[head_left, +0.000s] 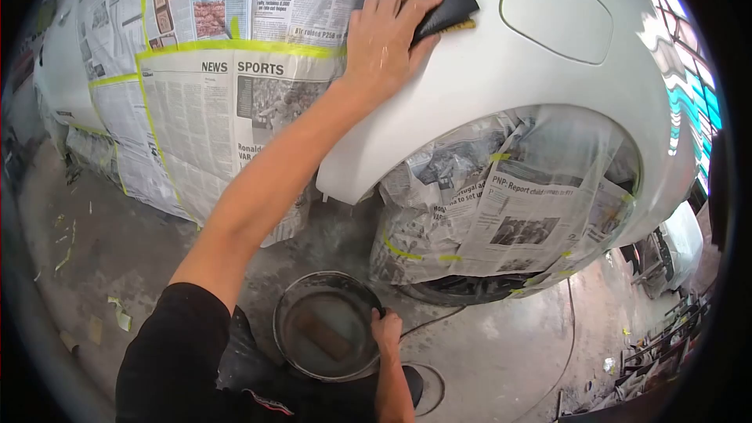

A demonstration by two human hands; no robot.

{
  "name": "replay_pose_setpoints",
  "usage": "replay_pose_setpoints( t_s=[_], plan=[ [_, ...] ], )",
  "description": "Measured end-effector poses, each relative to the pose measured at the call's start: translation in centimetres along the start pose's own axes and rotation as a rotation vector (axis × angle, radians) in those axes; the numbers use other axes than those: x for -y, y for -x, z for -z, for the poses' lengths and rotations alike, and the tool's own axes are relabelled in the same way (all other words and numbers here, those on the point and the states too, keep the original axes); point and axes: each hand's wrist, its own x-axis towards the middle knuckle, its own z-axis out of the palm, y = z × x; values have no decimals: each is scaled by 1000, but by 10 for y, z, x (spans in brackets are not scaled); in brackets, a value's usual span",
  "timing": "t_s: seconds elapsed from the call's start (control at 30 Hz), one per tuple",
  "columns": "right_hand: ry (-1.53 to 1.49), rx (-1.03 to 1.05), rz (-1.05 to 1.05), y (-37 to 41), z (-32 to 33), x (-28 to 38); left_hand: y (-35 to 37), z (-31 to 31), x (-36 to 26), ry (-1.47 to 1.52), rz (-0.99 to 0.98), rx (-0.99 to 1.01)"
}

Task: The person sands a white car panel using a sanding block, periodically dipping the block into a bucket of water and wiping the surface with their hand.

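Note:
My left hand reaches up to the white car panel, its fingers wrapped round a black sanding block with a yellowish sheet under it. The block lies against the panel, left of the fuel flap. Lower down, my right hand is closed at the right rim of a dark round basin, on a black part there. Cloudy water and a brown oblong piece show inside the basin.
Newspaper with yellow-green tape masks the car's side, and more newspaper fills the wheel arch. A thin hose runs over the concrete floor. Clutter lies at the right.

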Motion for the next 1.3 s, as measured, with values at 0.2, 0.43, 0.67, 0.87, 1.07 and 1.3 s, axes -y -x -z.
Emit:
replay_pose_setpoints(
  t_s=[0.2,0.43,0.67,0.87,1.07,1.3],
  plan=[
    [21,-35,1,6,4,5,125,25,-13,56,67,59],
    [118,13,-52,11,4,2,-13,8,10,8,54,-29],
    [-207,-491,311,26,50,109,193,45,-43,272,344,213],
    [-953,-512,281,12,103,236,258,88,-103,398,479,443],
    [-867,-505,138,-2,112,252,285,124,-116,811,703,535],
    [-291,-659,369,-28,112,249,301,133,-84,1691,1425,152]
  ],
)
